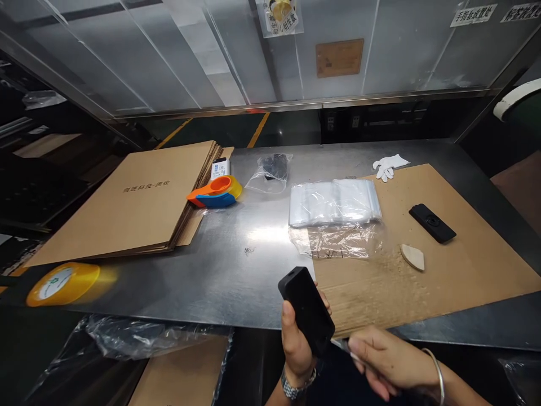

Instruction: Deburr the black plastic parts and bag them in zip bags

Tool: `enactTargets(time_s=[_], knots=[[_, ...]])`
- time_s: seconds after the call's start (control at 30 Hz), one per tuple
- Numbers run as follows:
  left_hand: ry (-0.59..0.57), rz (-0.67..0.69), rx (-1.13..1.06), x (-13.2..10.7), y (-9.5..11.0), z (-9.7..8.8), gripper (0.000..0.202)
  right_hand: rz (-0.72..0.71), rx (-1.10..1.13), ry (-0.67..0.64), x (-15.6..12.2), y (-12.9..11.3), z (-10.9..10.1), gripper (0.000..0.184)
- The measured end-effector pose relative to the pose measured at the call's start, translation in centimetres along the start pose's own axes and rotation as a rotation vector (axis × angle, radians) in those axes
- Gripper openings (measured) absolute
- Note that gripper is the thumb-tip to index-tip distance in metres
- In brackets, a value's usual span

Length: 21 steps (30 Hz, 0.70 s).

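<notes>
My left hand (295,345) is wrapped round a black rectangular device (307,310), held tilted just over the front edge of the table. Pinched in my right hand (382,358) is a thin, pale, metallic-looking tool (340,343), its tip close to the device's lower end; I cannot tell whether they touch. Most of the tool is hidden by my fingers. A second black device (431,223), with a round feature in its middle, lies on the cardboard sheet (477,262) at the right. Near it is a beige wedge-shaped piece (412,257), with crumbs scattered around it.
A stack of clear plastic bags (336,203) lies mid-table, and a white glove (389,167) behind it. Flattened cartons (127,203) fill the left, beside an orange-and-blue tape dispenser (215,193). A yellow tape roll (63,285) sits at the front left edge. A bagged black item (275,167) lies farther back.
</notes>
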<state>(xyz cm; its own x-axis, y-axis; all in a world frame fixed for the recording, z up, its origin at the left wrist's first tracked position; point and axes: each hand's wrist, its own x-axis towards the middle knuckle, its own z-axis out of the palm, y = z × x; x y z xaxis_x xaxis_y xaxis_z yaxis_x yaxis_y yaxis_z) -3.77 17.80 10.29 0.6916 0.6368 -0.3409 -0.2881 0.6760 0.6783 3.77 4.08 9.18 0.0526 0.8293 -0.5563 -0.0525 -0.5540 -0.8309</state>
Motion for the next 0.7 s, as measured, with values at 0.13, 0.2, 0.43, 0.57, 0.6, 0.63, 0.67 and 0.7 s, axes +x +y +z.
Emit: enactTargets(time_s=[0.13,0.2,0.43,0.57,0.6,0.63,0.67,0.7], knots=[[0.015,-0.127,-0.02,0.8,0.7,0.7,0.051,-0.077,0.409,-0.179,0.2,0.5,0.4,0.056],[0.03,-0.209,-0.022,1.0,0.7,0.8,0.051,-0.182,0.426,-0.103,-0.2,0.0,0.2,0.055],[0.0,-0.551,-0.087,0.7,-1.4,0.8,0.052,-0.431,-0.397,0.472,-0.7,-2.6,-0.7,0.028],[0.043,-0.625,-0.094,0.2,-2.5,0.7,0.052,-0.414,-0.647,0.503,0.0,-2.3,-0.1,0.029],[0.056,-0.627,-0.083,0.1,-2.6,0.7,0.051,-0.395,-0.69,0.508,0.1,-2.2,0.0,0.029],[0.069,-0.621,-0.069,0.0,-2.7,0.7,0.051,-0.377,-0.726,0.513,0.1,-2.1,0.1,0.029],[0.083,-0.611,-0.054,0.0,-2.8,0.7,0.051,-0.36,-0.756,0.518,0.2,-2.1,0.2,0.029],[0.096,-0.609,-0.038,-0.1,-2.8,0.7,0.052,-0.345,-0.78,0.521,0.1,-2.1,0.2,0.029]])
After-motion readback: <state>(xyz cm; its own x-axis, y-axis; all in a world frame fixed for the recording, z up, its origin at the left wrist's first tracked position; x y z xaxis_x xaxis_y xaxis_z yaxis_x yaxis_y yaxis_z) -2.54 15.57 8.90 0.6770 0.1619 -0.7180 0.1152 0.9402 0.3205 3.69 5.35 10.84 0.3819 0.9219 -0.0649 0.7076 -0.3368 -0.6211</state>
